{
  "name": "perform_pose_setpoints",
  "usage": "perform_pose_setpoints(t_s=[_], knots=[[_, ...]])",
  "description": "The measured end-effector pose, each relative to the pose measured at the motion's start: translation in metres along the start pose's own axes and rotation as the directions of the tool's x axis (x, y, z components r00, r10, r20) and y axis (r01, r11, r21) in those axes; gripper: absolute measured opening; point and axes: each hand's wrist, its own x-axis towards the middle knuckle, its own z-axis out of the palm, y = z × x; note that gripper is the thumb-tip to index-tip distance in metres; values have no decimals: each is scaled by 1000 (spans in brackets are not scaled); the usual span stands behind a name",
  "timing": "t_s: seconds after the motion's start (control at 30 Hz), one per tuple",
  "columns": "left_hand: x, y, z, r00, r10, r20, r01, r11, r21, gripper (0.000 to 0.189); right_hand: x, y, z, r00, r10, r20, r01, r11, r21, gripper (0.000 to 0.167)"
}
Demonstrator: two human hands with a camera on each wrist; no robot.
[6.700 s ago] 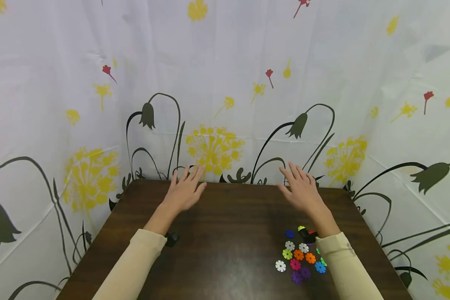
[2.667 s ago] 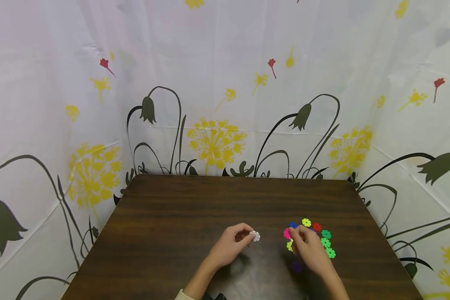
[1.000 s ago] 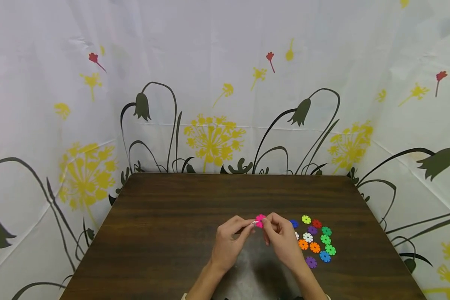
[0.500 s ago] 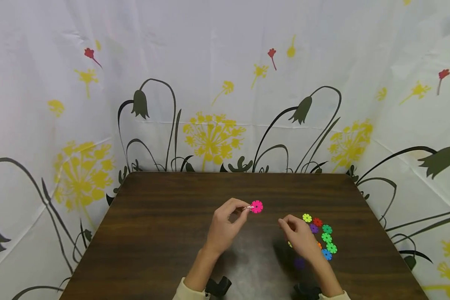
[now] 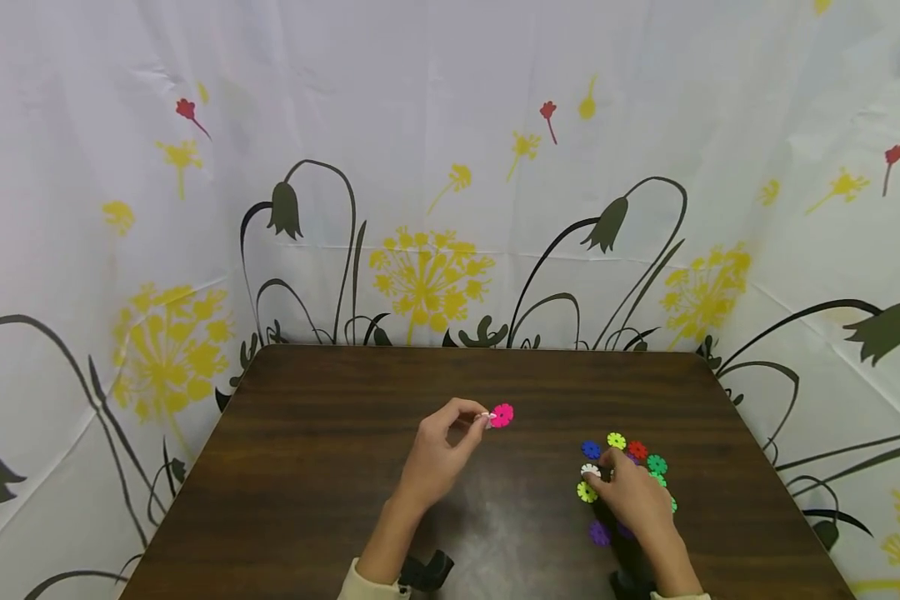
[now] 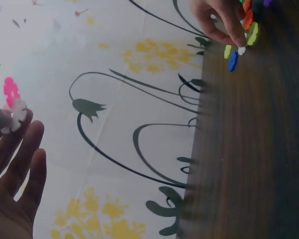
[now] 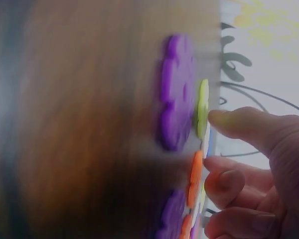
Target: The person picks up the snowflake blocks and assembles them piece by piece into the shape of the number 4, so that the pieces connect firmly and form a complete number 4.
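My left hand (image 5: 437,454) pinches a white notched interlocking disc (image 6: 19,115) between thumb and fingers, raised over the table. A pink interlocking disc (image 5: 502,416) sticks out from the white one, joined to its edge. My right hand (image 5: 637,492) is low over the loose discs at the right. Its thumb and index finger are parted at a white disc (image 5: 590,471) lying on the table. A yellow-green disc (image 5: 587,492) lies close by the thumb, as the right wrist view also shows. The right hand partly hides the discs beneath it.
Around the right hand lie a blue disc (image 5: 590,449), a yellow disc (image 5: 617,441), a red disc (image 5: 637,449), a green disc (image 5: 656,464) and a purple disc (image 5: 600,533). The dark wooden table (image 5: 307,433) ends at a flower-patterned curtain (image 5: 435,125).
Earlier both hands met over the pink and white discs. The right hand has since let go of the pink disc and moved right, down to the loose discs. The left hand shifted slightly left.
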Motion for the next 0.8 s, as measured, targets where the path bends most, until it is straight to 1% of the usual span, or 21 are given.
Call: perform_pose_setpoints(t_s=[0.1, 0.2, 0.3, 0.37, 0.4, 0.43, 0.5, 0.53, 0.6, 0.67, 0.73, 0.8], knots=[[-2, 2, -2, 999, -40, 29, 39, 999, 14, 8, 3, -2, 3, 1000, -17, 9, 16, 1000, 23, 42], [-5, 4, -3, 996, -69, 51, 68, 997, 28, 7, 4, -4, 4, 999, -33, 27, 31, 996, 78, 35], [-8, 5, -4, 995, -83, 53, 81, 996, 39, 6, 4, -5, 3, 998, -53, 41, 46, 987, 156, 30], [-9, 6, -4, 995, -78, 57, 76, 996, 48, 6, 4, -5, 1, 997, -64, 40, 53, 973, 225, 28], [-9, 6, -5, 996, -73, 57, 70, 996, 51, 7, 3, -5, 0, 997, -69, 40, 56, 961, 270, 27], [-9, 7, -6, 996, -66, 55, 63, 996, 57, 8, 4, -5, -1, 996, -78, 40, 61, 943, 326, 28], [-8, 9, -9, 998, -49, 50, 45, 997, 64, 11, 4, -8, -4, 994, -105, 26, 82, 892, 444, 29], [-7, 10, -11, 998, -40, 46, 37, 997, 67, 13, 3, -12, -6, 993, -118, 12, 97, 863, 496, 31], [-4, 12, -15, 999, -25, 37, 22, 997, 76, 15, 1, -22, -13, 988, -154, -16, 134, 794, 593, 36], [-4, 14, -17, 1000, -10, 30, 7, 996, 87, 17, -5, -34, -20, 982, -184, -47, 170, 743, 647, 39], [-4, 15, -18, 1000, -7, 29, 4, 995, 96, 17, -11, -46, -28, 976, -204, -74, 199, 704, 682, 40], [-5, 16, -17, 1000, -2, 31, -2, 994, 112, 18, -16, -57, -34, 969, -226, -96, 226, 668, 710, 38]])
